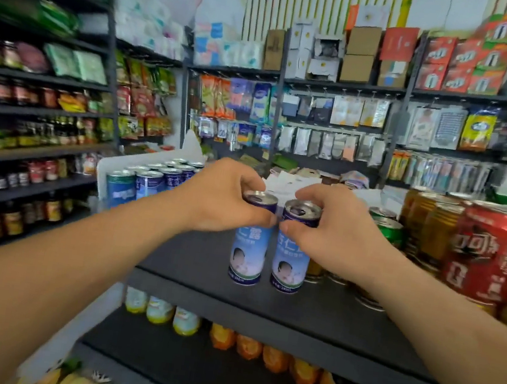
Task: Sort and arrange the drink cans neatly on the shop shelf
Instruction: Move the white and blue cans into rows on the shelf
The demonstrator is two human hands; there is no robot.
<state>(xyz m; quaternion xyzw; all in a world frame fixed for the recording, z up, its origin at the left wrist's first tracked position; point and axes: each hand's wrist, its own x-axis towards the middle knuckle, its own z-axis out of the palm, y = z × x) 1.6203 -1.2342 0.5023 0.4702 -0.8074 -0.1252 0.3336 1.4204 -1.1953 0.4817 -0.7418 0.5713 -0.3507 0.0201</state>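
Each hand, left hand (223,199) and right hand (335,227), apparently grips a can (248,256)

Bright, even indoor light, no hard shadows; source not in view. Soft shade under both hands and beneath the two blue cans (266,252) on the dark shelf (311,307). Small glare on the can tops and on the red cans (484,253) at right. Centre fairly sharp: can labels partly readable. Edges heavily smeared, worst on the left racks (26,127) and top corners, with motion blur. Strong wide-angle bend: uprights lean, forearms stretch huge toward the lower corners. Back wall goods soft, text unreadable.
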